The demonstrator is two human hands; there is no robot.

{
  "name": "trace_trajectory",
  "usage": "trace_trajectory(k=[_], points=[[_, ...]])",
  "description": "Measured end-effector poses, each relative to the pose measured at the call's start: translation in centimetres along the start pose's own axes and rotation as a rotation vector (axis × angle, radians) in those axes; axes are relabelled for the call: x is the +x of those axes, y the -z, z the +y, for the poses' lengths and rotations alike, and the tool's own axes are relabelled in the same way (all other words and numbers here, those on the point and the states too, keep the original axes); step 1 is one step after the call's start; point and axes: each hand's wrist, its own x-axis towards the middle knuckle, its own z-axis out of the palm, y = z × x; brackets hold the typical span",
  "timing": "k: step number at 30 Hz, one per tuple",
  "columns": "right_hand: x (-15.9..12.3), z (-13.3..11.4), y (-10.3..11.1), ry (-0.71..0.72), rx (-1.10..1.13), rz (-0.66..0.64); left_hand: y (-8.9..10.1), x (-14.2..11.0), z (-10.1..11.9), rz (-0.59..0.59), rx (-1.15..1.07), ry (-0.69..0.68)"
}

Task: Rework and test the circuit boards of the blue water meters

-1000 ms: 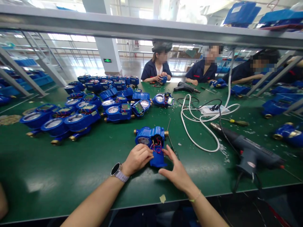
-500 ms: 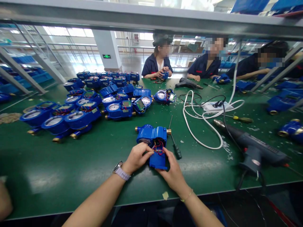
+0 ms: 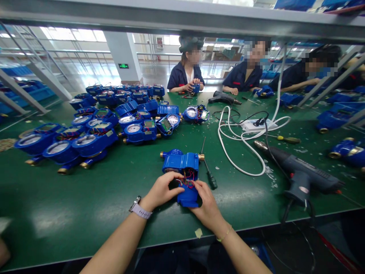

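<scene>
Head view: just left of the dark screwdriver (image 3: pixel 211 179) on the bench (image 3: pixel 128 228), a blue meter (image 3: pixel 182 161) lies with its cover (image 3: pixel 188 198) off and red wires (image 3: pixel 189 176) showing. The right hand (image 3: pixel 208 209) has curled round the cover's edge nearest the screwdriver, presumably steadying it for wire work; the left hand (image 3: pixel 161 190), farther from the screwdriver, has loosened half-open beside the wires, and I can't tell if it grips any.

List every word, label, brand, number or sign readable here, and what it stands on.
No text is readable.
Green sign on the pillar: white marks, too small to read.
Sticker on the nearer heat gun: too blurred to read.
Meter dials, left of centre: too small to read.
Opened blue meter, front centre: no legible lettering.
</scene>
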Motion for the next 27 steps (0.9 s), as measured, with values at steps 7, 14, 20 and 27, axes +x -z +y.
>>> trace_trajectory(k=[7,14,20,27], points=[[0.1,-0.15,0.1,-0.038,0.029,-0.017,0.35,0.09,-0.48,-0.037,0.132,-0.056],[0.15,-0.04,-0.06,-0.065,0.03,-0.04,-0.13,0.01,-0.03,-0.023,0.142,-0.151],[0.21,-0.33,0.04,-0.048,0.028,-0.094,-0.17,-0.15,-0.06,-0.028,0.149,-0.166],[0.1,-0.46,0.26,-0.005,0.03,-0.131,-0.39,0.08,0.05,0.051,0.037,0.058]])
